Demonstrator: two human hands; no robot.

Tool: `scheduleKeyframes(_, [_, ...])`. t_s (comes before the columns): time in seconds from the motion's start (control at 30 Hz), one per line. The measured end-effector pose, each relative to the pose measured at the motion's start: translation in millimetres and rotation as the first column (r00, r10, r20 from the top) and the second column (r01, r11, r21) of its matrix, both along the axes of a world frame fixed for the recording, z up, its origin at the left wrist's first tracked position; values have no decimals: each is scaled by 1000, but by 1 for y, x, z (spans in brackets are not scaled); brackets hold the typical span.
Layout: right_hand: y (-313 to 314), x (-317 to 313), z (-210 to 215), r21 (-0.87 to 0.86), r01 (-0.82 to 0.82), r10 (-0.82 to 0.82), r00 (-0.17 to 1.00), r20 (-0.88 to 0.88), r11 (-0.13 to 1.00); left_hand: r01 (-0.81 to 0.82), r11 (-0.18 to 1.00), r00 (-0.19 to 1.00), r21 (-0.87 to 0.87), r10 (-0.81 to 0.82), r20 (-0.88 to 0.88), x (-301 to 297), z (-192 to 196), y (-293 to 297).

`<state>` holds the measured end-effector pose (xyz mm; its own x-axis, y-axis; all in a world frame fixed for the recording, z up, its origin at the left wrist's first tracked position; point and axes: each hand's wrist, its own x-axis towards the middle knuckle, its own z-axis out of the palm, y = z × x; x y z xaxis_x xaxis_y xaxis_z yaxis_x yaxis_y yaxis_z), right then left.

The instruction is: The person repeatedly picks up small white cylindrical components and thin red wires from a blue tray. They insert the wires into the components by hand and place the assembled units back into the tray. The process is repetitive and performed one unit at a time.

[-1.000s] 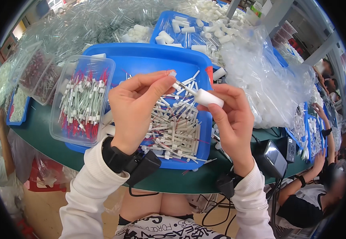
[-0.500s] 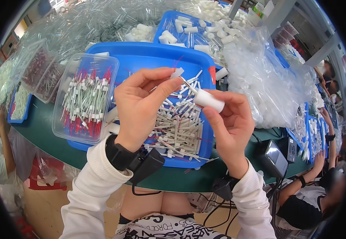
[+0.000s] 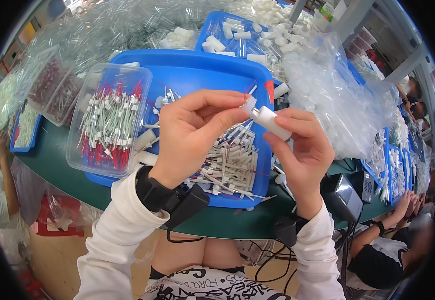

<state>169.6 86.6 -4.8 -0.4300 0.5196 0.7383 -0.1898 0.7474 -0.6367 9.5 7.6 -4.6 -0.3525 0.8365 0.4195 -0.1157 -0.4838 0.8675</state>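
My left hand (image 3: 192,132) pinches a small white plug (image 3: 248,106) with thin red wires trailing from its far side. Between fingers and thumb, my right hand (image 3: 305,150) grips a white cylinder (image 3: 272,123), tilted toward the plug. A short metallic stretch shows between the two, running into the cylinder's end. Both hands are above a large blue tray (image 3: 177,67) strewn with thin white sticks (image 3: 232,167), some with reddish wires. Left of my left hand stands a clear plastic box (image 3: 146,95) filled with similar wired sticks (image 3: 110,120).
Behind lies a second blue tray (image 3: 202,42) of white cylinders, beside a heap of clear plastic tubes (image 3: 97,40). A clear bag (image 3: 327,95) of white pieces bulges at right, near a black device (image 3: 345,197) with cables. People sit at both sides (image 3: 385,245).
Both hands have moved right with their parts. The plug and cylinder are closer together, and less of the metal rod shows between them.
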Motion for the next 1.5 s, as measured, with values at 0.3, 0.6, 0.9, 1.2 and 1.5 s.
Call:
scheduleKeyframes(0.3, [-13, 1, 1, -359, -31, 53, 997, 51, 933, -119, 990, 988, -79, 126, 93, 0, 2, 0])
scheduleKeyframes(0.6, [-1, -1, -1, -9, 66, -65, 996, 57, 998, -199, 978, 979, -60, 201, 31, 4, -2, 0])
scheduleKeyframes(0.9, [-2, 7, 3, -229, 53, -50, 999, 17, 972, -56, 998, 997, 27, 57, -49, 4, -3, -2])
scheduleKeyframes(1.2, [-5, -5, 4, -382, -102, 107, 994, -8, 919, 83, 990, 994, -118, -73, 85, 0, 7, -2])
scheduleKeyframes(1.5, [9, -8, -5, 380, 162, -330, 839, 432, 911, -17, 998, 988, -62, 26, 152, -5, 1, 6])
